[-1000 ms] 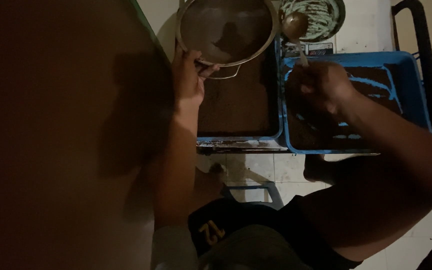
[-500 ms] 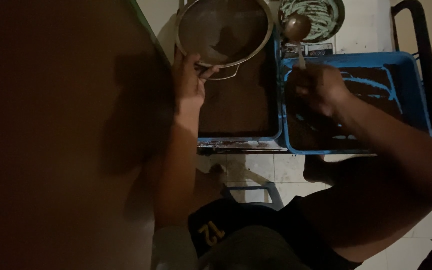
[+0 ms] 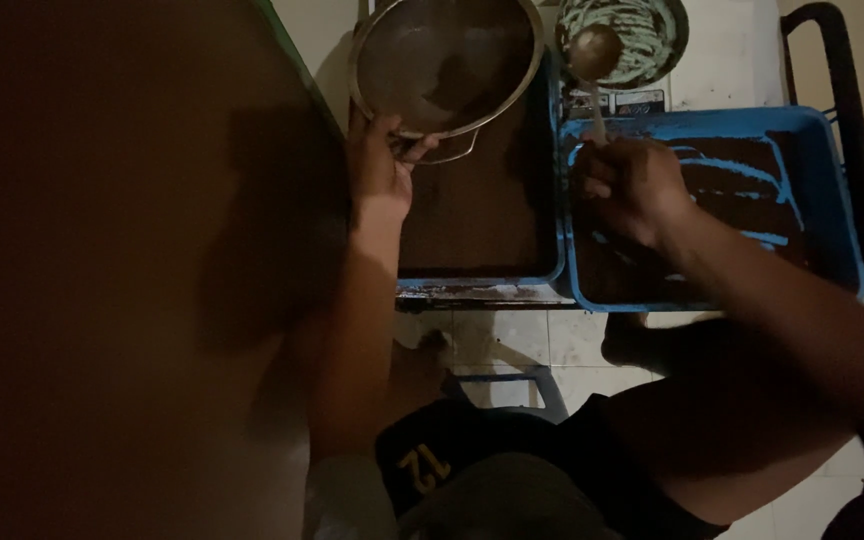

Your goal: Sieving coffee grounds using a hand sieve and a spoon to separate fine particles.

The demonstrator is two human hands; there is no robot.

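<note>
On the dim tiled floor we sift: our left hand grips the sieve; our right hand holds the ladle over the blue tray. Next, a steady scoop.

Two blue trays, one at centre, one at right; one round metal sieve at top centre; one ladle; one bowl at top right; two hands, left and right.

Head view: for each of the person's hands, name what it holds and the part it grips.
Left hand holds the round metal sieve by its wire handle at the rim. Right hand holds the ladle by its handle's lower end.
</note>
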